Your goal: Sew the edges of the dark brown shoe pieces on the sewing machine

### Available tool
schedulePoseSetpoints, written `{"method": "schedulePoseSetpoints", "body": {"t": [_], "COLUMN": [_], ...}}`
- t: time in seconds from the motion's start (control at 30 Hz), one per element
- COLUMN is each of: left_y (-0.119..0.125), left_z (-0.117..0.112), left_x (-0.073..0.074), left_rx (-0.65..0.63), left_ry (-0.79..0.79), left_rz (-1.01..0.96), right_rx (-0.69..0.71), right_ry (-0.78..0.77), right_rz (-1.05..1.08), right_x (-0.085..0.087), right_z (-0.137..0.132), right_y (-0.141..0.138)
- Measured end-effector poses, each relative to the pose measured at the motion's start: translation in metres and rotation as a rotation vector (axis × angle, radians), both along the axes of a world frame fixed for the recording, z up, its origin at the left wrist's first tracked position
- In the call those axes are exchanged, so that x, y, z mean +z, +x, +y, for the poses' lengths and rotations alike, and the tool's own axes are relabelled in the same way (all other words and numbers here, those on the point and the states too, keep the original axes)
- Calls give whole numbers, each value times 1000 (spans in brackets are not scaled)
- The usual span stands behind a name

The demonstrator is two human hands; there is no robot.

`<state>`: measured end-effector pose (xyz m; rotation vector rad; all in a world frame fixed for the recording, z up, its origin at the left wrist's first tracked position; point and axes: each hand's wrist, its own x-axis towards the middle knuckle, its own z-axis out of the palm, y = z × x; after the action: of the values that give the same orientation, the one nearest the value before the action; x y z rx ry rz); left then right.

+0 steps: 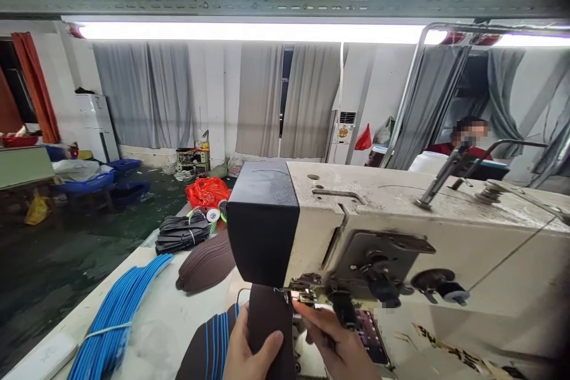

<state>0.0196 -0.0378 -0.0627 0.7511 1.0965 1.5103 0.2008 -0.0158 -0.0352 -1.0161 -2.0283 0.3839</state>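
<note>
Fingers (273,343) of the left hand (250,359) pinch the dark cloth (268,317), thumb on top; the cloth lies under the near left end of the machine (378,202). The right hand (342,347) has its forefinger extended beside the foot (303,295); whether its other fingers grip anything cannot be told. Left of the cloth, blue-lined pieces (212,344) leave a narrow gap to the machine; bare tabletop (167,314) separates them from blue strips (111,314) near the left edge. Beyond that edge runs green floor (146,205). Far left, a blue tub (91,183) holds pale plastic (75,168); a red bag (208,191), contents hidden, rests beyond the black bundle (182,234).
</note>
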Motion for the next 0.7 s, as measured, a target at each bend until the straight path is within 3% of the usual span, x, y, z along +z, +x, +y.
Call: {"method": "schedulePoseSetpoints", "body": {"t": [0.27,0.5,0.7], "left_y": [11,-14,-26], "left_z": [-14,-11,-2], "left_x": [23,45,68], "left_rx": [-125,-371,-461], "left_ry": [46,-131,-102], "left_rz": [-44,20,26], "right_rx": [20,6,0], "right_ry": [-17,-12,0], "right_rz": [-23,-27,-4], "right_x": [3,0,4], "right_z": [0,1,-1], "right_y": [1,1,0]}}
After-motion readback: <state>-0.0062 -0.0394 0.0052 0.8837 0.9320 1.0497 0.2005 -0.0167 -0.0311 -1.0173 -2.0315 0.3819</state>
